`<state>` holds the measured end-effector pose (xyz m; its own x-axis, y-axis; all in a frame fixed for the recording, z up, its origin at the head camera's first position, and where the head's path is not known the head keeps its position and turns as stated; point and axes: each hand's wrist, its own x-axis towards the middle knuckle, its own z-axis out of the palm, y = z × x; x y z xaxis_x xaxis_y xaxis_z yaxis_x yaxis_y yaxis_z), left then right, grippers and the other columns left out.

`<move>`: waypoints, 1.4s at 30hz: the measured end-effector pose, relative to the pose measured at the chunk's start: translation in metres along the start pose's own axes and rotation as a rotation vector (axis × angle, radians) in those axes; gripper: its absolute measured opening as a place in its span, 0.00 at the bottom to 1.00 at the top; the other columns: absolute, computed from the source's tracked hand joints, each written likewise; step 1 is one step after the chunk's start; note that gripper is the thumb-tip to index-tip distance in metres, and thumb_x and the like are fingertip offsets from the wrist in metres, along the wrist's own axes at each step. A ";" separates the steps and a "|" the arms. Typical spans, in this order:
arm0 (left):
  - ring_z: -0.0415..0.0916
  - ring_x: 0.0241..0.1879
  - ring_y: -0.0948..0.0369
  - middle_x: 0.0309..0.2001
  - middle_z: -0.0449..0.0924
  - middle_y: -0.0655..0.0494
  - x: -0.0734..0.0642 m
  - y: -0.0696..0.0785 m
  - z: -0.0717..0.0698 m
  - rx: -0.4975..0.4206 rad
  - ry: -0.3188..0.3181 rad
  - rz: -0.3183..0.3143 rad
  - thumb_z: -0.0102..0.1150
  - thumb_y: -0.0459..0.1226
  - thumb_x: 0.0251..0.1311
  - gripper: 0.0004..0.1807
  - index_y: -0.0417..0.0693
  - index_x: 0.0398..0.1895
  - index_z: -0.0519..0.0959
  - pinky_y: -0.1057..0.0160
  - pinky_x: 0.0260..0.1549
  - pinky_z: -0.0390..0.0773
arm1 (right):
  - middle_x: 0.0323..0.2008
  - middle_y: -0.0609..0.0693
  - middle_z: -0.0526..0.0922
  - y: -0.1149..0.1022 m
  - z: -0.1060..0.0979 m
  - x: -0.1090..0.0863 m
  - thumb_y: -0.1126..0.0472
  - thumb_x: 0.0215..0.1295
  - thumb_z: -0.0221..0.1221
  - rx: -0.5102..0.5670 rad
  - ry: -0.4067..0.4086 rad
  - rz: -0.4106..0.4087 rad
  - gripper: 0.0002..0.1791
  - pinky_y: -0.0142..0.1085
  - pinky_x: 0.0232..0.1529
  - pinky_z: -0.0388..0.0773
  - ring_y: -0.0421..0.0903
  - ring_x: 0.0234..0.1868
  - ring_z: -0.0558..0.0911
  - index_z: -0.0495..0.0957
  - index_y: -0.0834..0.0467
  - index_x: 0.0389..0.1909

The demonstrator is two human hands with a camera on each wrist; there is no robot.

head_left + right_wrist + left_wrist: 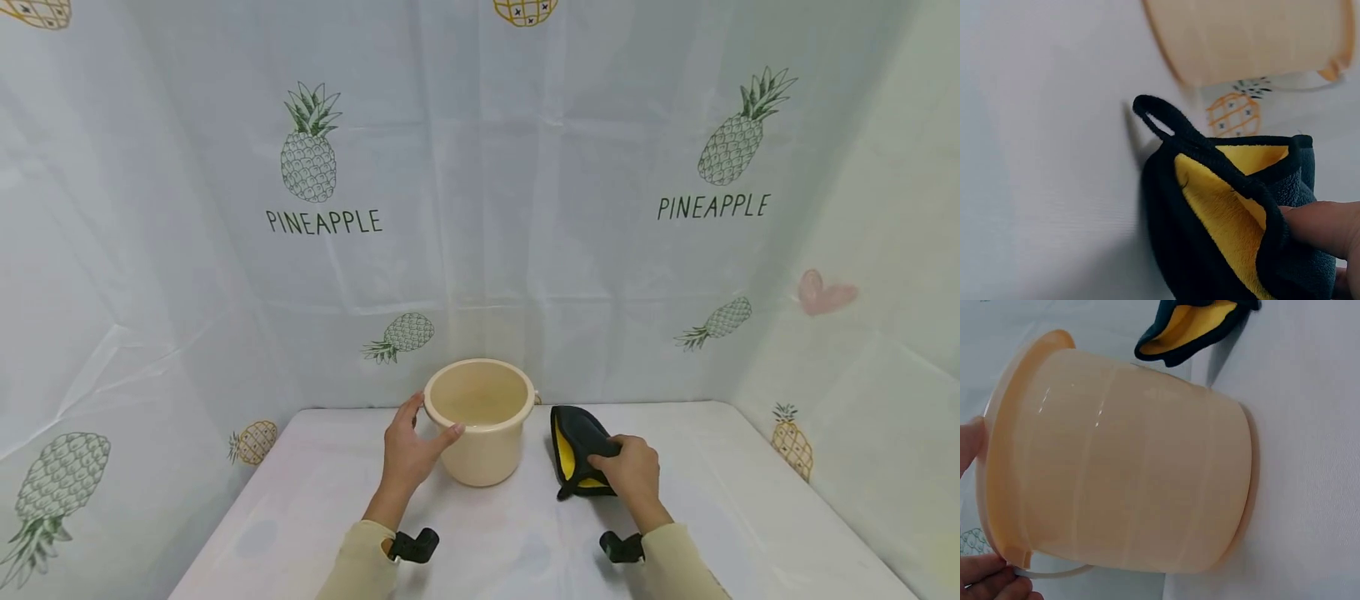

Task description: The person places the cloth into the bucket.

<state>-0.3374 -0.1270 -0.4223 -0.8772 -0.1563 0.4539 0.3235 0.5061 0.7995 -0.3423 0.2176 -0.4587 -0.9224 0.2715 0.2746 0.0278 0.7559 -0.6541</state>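
Observation:
A cream plastic bucket (pixel 482 454) stands upright near the back of the table. My left hand (pixel 408 450) holds its rim, thumb at the front and fingers at the left side; the left wrist view shows the fingertips by the thin handle (pixel 1060 573). To the right, my right hand (pixel 633 471) pinches a folded cloth (pixel 588 437), dark on one side and yellow on the other, with dark edging. A small hanging loop (pixel 1166 119) sticks out from the cloth's corner in the right wrist view. Part of the right hand's fingers is hidden behind the cloth.
A pale cloth covers the table (pixel 300 517). Close behind the bucket hangs a white curtain (pixel 487 208) printed with pineapples, and it also closes in the left and right sides. A dark camera mount (pixel 416 546) is strapped on each wrist.

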 end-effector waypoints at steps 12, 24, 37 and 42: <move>0.64 0.69 0.49 0.69 0.67 0.43 -0.001 -0.003 -0.001 -0.083 0.059 0.017 0.80 0.52 0.42 0.52 0.37 0.70 0.67 0.52 0.67 0.67 | 0.46 0.71 0.82 -0.026 -0.039 0.004 0.55 0.55 0.71 0.072 0.040 -0.026 0.29 0.55 0.43 0.81 0.65 0.43 0.80 0.80 0.72 0.51; 0.63 0.69 0.46 0.68 0.68 0.40 -0.001 -0.002 -0.003 -0.115 0.073 0.044 0.81 0.48 0.42 0.51 0.34 0.68 0.68 0.49 0.67 0.66 | 0.47 0.70 0.82 -0.055 -0.067 0.007 0.55 0.56 0.71 0.133 0.088 -0.056 0.29 0.53 0.43 0.84 0.64 0.44 0.82 0.79 0.70 0.54; 0.63 0.69 0.48 0.69 0.68 0.44 0.002 -0.002 0.002 -0.132 0.063 0.011 0.81 0.46 0.42 0.50 0.37 0.69 0.68 0.50 0.68 0.64 | 0.47 0.69 0.83 -0.076 -0.084 0.010 0.54 0.57 0.71 0.154 0.127 -0.079 0.29 0.52 0.43 0.84 0.63 0.43 0.83 0.79 0.69 0.54; 0.64 0.68 0.46 0.68 0.68 0.41 0.000 -0.002 0.002 -0.127 0.072 0.013 0.81 0.47 0.42 0.50 0.36 0.68 0.69 0.48 0.68 0.65 | 0.47 0.68 0.83 -0.086 -0.092 0.011 0.54 0.57 0.71 0.164 0.117 -0.084 0.30 0.52 0.44 0.84 0.63 0.43 0.83 0.79 0.69 0.56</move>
<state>-0.3389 -0.1267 -0.4243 -0.8463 -0.2130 0.4883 0.3814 0.3977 0.8345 -0.3190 0.2104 -0.3344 -0.8678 0.2862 0.4062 -0.1188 0.6742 -0.7289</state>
